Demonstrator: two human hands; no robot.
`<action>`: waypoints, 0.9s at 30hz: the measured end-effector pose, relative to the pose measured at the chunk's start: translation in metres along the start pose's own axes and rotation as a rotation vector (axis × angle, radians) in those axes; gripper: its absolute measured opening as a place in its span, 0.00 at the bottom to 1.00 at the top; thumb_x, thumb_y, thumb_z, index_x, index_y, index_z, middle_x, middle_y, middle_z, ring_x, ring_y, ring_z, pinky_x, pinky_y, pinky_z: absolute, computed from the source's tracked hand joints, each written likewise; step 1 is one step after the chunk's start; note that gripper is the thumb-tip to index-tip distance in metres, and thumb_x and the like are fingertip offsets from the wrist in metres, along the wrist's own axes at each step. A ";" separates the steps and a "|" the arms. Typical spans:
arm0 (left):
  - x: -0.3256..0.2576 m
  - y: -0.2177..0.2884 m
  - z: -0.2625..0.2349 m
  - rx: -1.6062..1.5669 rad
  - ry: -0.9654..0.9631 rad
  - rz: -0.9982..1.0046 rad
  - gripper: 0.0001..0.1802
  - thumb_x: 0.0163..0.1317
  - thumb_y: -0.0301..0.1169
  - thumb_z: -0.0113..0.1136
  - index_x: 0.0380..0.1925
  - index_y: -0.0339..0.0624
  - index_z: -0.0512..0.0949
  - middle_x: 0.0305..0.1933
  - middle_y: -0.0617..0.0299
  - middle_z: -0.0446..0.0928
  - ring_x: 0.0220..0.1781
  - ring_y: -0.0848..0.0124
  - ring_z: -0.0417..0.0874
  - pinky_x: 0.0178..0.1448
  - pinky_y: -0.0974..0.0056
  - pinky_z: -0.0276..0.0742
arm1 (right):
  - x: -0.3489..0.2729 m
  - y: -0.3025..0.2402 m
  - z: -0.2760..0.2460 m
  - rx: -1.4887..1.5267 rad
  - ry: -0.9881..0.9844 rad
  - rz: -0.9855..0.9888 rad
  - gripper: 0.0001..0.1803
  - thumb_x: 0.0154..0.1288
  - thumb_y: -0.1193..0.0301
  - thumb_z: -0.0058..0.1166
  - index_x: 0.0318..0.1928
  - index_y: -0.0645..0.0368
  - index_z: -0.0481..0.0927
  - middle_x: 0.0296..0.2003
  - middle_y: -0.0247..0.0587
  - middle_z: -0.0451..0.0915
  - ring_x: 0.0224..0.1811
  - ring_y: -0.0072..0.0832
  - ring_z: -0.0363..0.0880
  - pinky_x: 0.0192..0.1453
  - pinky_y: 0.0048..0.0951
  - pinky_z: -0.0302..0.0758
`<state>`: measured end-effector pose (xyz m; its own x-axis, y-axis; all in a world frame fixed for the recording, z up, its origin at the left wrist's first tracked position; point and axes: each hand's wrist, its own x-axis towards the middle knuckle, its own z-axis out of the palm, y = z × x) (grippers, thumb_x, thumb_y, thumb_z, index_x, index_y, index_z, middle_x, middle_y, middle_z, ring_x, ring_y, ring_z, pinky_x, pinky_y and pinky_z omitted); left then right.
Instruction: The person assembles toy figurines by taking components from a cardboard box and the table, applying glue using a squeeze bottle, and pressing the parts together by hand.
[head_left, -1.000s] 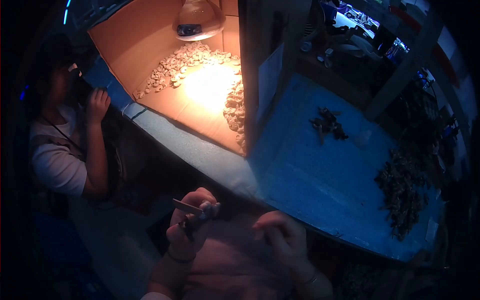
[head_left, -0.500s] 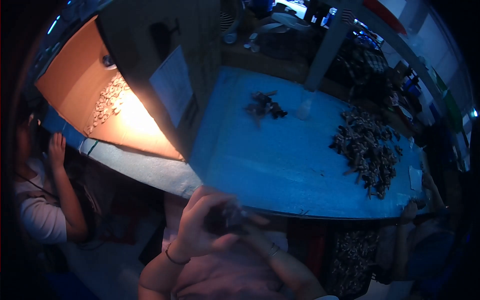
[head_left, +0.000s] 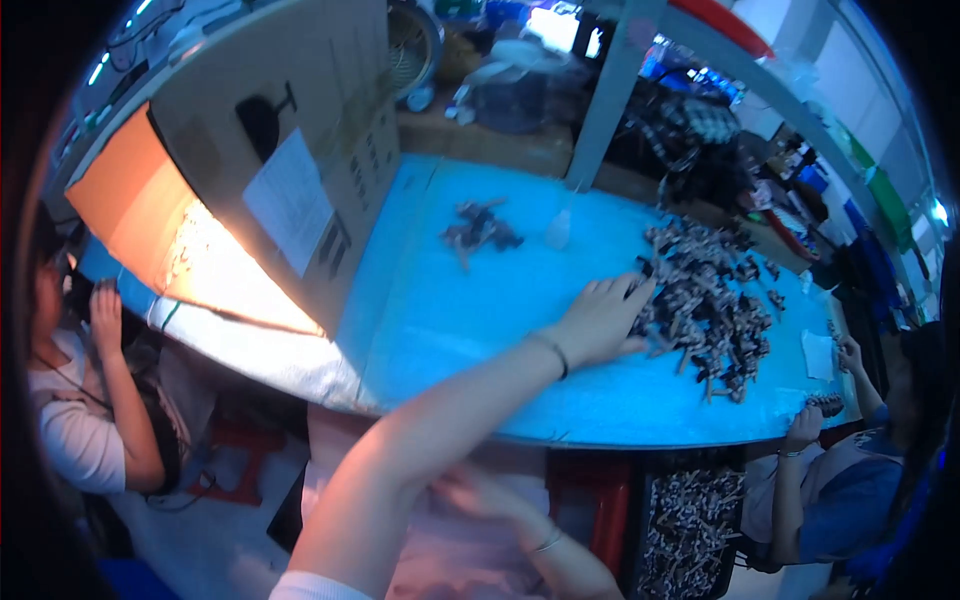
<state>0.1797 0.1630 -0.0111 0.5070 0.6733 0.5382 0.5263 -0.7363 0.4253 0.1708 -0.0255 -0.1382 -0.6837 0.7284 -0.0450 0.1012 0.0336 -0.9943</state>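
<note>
My left hand [head_left: 602,318] reaches across the blue table to the left edge of a large pile of small dark and pale-brown stemmed parts [head_left: 712,310]. Its fingers point into the pile and the thumb stands apart from them; its fingertips are at the parts. My right hand [head_left: 472,492] is low in front of my body, below the table's near edge. It is blurred and partly behind my left forearm, so what it holds, if anything, does not show. A smaller heap of similar parts [head_left: 478,234] lies farther back, near a pale translucent bottle [head_left: 559,230].
A big cardboard box [head_left: 270,130] stands at left, brightly lit inside, with many small pieces in it. A person [head_left: 85,400] sits at far left, another [head_left: 830,490] at right with hands at the table. Below the table edge is a dark crate [head_left: 690,520] full of parts.
My left hand has moved from in front of my body, where it was curled round a dark object, out to the large pile. My right hand stays low. The view has shifted and brightened.
</note>
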 end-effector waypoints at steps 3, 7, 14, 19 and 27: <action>0.003 0.000 -0.039 -0.143 0.035 0.025 0.29 0.59 0.40 0.55 0.58 0.36 0.63 0.57 0.45 0.65 0.61 0.52 0.65 0.63 0.54 0.59 | -0.022 -0.059 -0.039 0.949 -0.036 -0.172 0.35 0.70 0.51 0.29 0.66 0.64 0.50 0.67 0.52 0.50 0.70 0.42 0.47 0.71 0.42 0.45; -0.044 0.010 -0.120 -0.196 0.242 0.023 0.25 0.62 0.35 0.51 0.56 0.32 0.64 0.59 0.46 0.66 0.61 0.52 0.66 0.64 0.57 0.58 | -0.037 -0.096 -0.057 1.342 -0.036 -0.339 0.42 0.68 0.44 0.22 0.67 0.68 0.44 0.67 0.59 0.42 0.72 0.46 0.35 0.73 0.45 0.32; -0.162 0.082 -0.143 0.018 0.372 -0.056 0.28 0.55 0.37 0.55 0.56 0.39 0.67 0.62 0.50 0.65 0.62 0.56 0.66 0.65 0.51 0.54 | -0.027 -0.109 -0.036 1.536 -0.093 -0.312 0.45 0.65 0.39 0.19 0.67 0.68 0.42 0.68 0.59 0.40 0.72 0.46 0.35 0.73 0.43 0.34; -0.209 0.087 -0.105 0.262 -0.084 -0.291 0.31 0.49 0.43 0.60 0.56 0.50 0.70 0.64 0.55 0.63 0.64 0.52 0.64 0.67 0.48 0.49 | -0.027 -0.116 -0.011 1.280 0.126 -0.068 0.49 0.61 0.35 0.20 0.68 0.65 0.41 0.69 0.54 0.40 0.72 0.44 0.38 0.72 0.42 0.37; -0.235 0.117 -0.113 -1.846 0.697 -0.896 0.35 0.65 0.48 0.41 0.63 0.32 0.54 0.68 0.47 0.53 0.67 0.57 0.58 0.68 0.57 0.52 | -0.004 -0.123 0.007 -0.559 -0.006 -0.601 0.37 0.58 0.55 0.52 0.64 0.61 0.59 0.66 0.51 0.51 0.70 0.46 0.45 0.70 0.44 0.45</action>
<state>0.0450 -0.0893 -0.0055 0.0783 0.9709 -0.2263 -0.8769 0.1751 0.4477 0.1561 -0.0379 -0.0168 -0.7398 0.4734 0.4781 0.0599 0.7541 -0.6540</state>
